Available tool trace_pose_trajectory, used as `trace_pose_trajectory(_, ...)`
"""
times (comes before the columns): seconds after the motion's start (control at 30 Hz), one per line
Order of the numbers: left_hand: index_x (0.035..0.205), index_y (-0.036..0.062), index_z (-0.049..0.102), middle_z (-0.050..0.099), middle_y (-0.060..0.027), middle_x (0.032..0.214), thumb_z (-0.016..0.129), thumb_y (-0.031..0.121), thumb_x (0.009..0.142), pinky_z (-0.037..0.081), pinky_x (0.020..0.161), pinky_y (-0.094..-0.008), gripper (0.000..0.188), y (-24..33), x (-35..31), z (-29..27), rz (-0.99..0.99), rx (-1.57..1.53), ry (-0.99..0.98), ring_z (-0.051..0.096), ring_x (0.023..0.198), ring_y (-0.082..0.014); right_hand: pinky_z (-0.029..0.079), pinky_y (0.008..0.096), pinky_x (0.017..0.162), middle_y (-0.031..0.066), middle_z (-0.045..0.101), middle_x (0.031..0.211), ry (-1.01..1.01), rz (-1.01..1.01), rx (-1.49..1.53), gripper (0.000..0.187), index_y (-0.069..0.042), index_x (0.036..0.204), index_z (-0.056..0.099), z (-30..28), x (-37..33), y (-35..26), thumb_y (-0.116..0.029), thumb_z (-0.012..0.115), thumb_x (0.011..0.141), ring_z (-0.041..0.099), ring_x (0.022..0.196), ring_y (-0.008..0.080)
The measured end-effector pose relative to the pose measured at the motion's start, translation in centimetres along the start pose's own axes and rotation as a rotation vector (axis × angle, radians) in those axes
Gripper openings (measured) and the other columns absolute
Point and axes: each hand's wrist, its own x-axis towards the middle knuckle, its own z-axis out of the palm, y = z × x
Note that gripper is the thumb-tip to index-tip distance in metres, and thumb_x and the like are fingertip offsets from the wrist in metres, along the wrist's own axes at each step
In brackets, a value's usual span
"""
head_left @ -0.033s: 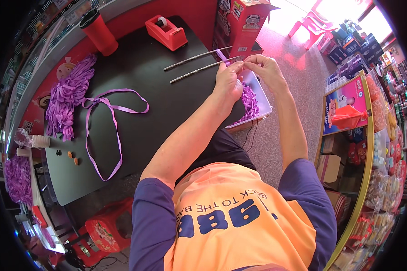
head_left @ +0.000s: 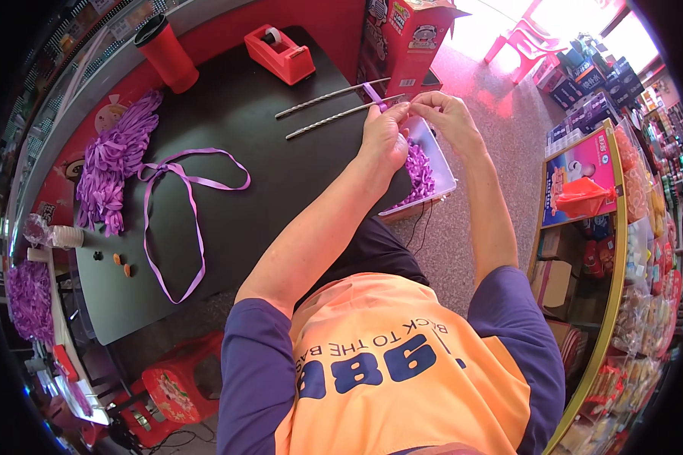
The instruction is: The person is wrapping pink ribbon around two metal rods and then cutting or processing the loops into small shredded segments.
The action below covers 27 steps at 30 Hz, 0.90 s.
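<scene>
Two thin twisted metal rods [head_left: 334, 98] stick out side by side at the far right edge of the black table. A purple ribbon [head_left: 372, 93] passes around them. Closed at the nearer rod, my left hand [head_left: 384, 140] pinches the ribbon between thumb and fingers. My right hand [head_left: 451, 125] is pinched shut close to the left thumb tip; what lies in its fingertips is too small to make out. Below both hands sits a pale plastic bin [head_left: 442, 155], holding a heap of purple ribbon pieces [head_left: 419, 171].
On the black table [head_left: 281, 189] lie a looped purple ribbon [head_left: 197, 180], a big purple ribbon bundle [head_left: 114, 171], a red tape dispenser [head_left: 284, 61] and a red tumbler [head_left: 167, 57]. A red stool [head_left: 176, 387] stands at lower left, a goods shelf [head_left: 615, 258] at right.
</scene>
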Motion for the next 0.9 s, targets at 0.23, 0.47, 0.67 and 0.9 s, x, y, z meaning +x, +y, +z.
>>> trace_pose_trajectory(0.23,0.141,0.0134,0.019,0.056,-0.0024,0.114,0.057,-0.002,0.083,0.033,0.090,-0.0388,0.071,0.0,0.0,-0.1,-0.009,-0.026,0.026,0.049,0.100,-0.0176,0.045,0.0258,0.080,0.0001,0.064,0.091,-0.135,-0.035,-0.232,0.021,-0.001,0.095,0.064,-2.9,3.2,-2.3,-0.020,0.063,0.086,0.056,0.086,0.0089)
trace_pose_trajectory(0.47,0.143,0.0142,0.013,0.052,-0.0028,0.120,0.054,-0.005,0.081,0.031,0.092,-0.0395,0.076,-0.1,-0.1,-0.1,-0.010,-0.001,0.013,0.046,0.106,-0.0179,0.044,0.0340,0.085,0.0087,0.059,0.101,-0.656,-0.285,-0.792,0.026,-0.009,0.099,0.065,1.0,9.6,-5.7,-0.030,0.060,0.085,0.056,0.094,0.0220)
trace_pose_trajectory(0.67,0.128,0.0151,0.035,0.051,-0.0023,0.121,0.053,-0.005,0.081,0.029,0.091,-0.0388,0.054,-0.3,-0.2,0.1,-0.004,-0.014,-0.009,0.046,0.106,-0.0165,0.040,0.0350,0.090,0.0088,0.055,0.102,-0.864,-0.130,-1.026,0.028,-0.011,0.098,0.064,2.6,12.0,-6.0,-0.034,0.057,0.085,0.050,0.102,0.0261)
trace_pose_trajectory(0.9,0.121,0.0178,0.036,0.049,-0.0027,0.118,0.055,-0.005,0.075,0.028,0.079,-0.0353,0.055,-0.4,0.1,-0.2,0.013,-0.024,-0.014,0.048,0.099,-0.0161,0.050,0.0367,0.078,0.0113,0.060,0.106,-0.840,-0.189,-1.020,0.035,-0.012,0.105,0.065,2.7,13.1,-4.5,-0.037,0.060,0.081,0.059,0.095,0.0263)
